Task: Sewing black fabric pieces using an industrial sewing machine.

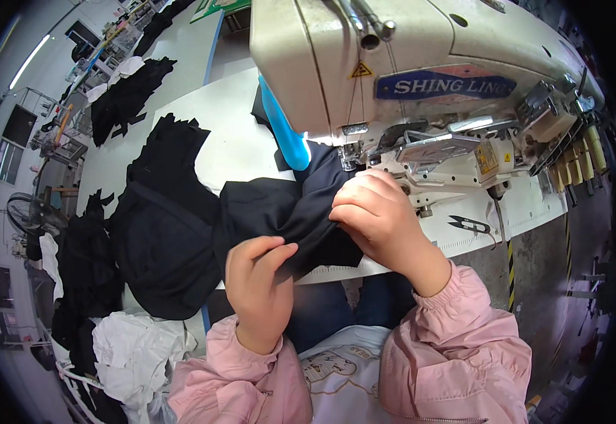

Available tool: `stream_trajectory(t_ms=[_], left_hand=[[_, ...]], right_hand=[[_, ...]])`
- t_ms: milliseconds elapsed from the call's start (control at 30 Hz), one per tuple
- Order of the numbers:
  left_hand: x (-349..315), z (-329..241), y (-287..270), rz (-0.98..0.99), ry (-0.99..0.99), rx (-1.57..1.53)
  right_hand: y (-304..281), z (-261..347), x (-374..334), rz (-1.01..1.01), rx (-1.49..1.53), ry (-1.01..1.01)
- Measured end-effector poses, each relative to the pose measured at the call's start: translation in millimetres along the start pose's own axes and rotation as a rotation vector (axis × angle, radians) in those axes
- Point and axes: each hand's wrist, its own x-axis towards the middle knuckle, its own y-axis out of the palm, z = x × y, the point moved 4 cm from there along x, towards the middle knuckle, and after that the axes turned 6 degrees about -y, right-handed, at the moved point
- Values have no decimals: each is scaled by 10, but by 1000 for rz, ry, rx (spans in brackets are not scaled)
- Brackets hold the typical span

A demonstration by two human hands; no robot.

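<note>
A black piece of fabric (262, 205) runs across the sewing machine's white table and up under its presser foot (349, 157). Close to the foot, my right hand (382, 215) is closed on a fold of this fabric, fingers bent and bunched together. My left hand (257, 286) is at the fabric's near edge, thumb and fingers drawn together on the cloth. The white sewing machine (421, 42) stands over the far side of the work, its needle area lit. A bright blue curved piece (284, 127) hangs at the left of the machine head.
Black garment pieces (163, 247) lie heaped on the left of the table. Below them is a bundle of white cloth (138, 357). Small black thread snips (469, 225) rest on the table's right part. Thread tensioners (580, 162) jut out at the machine's right end.
</note>
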Motion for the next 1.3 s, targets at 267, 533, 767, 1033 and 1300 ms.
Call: stream_trajectory(t_ms=[267, 533, 767, 1033, 1300], left_hand=[[67, 71, -128, 139, -196, -239], [83, 6, -145, 157, 154, -200], [16, 70, 461, 27, 262, -105], [416, 246, 917, -30, 544, 30], [917, 131, 764, 315, 339, -160]], right_hand=[[-53, 55, 165, 181, 177, 43], [-52, 108, 247, 219, 138, -25], [-121, 337, -78, -77, -169, -146], [-63, 327, -408, -142, -200, -67], [-388, 273, 129, -205, -304, -49]])
